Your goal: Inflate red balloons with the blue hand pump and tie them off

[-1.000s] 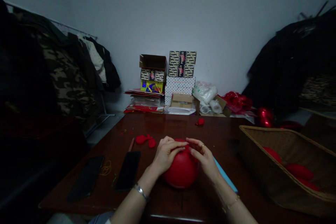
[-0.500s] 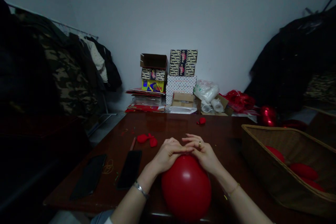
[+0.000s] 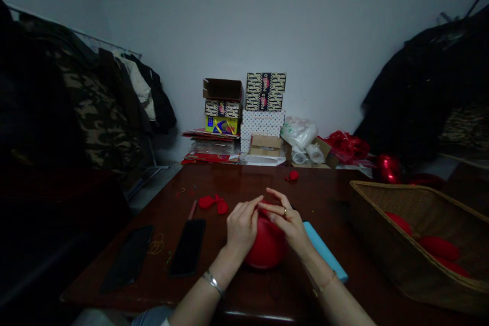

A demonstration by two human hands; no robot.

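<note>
A round red balloon (image 3: 266,244) sits between my hands over the table, its neck end at the top and mostly covered by fingers. My left hand (image 3: 243,221) is closed, thumb and fingers pinching at the neck. From the other side my right hand (image 3: 287,221), with a ring on one finger, grips the same spot with thumb and fingertips; its index finger sticks up. Beside my right wrist lies a flat light-blue object (image 3: 324,252), partly behind the forearm.
On the brown table (image 3: 229,285) lie two dark phone-like slabs, one a phone (image 3: 188,247), rubber bands (image 3: 156,243), small red balloons (image 3: 214,204) and another red balloon (image 3: 293,175). A wicker basket (image 3: 389,260) holding red balloons stands right. Boxes (image 3: 263,125) are stacked behind.
The balloon and both hands have tipped up and away from me, so less of the balloon shows. The light-blue object has come into view by my right forearm.
</note>
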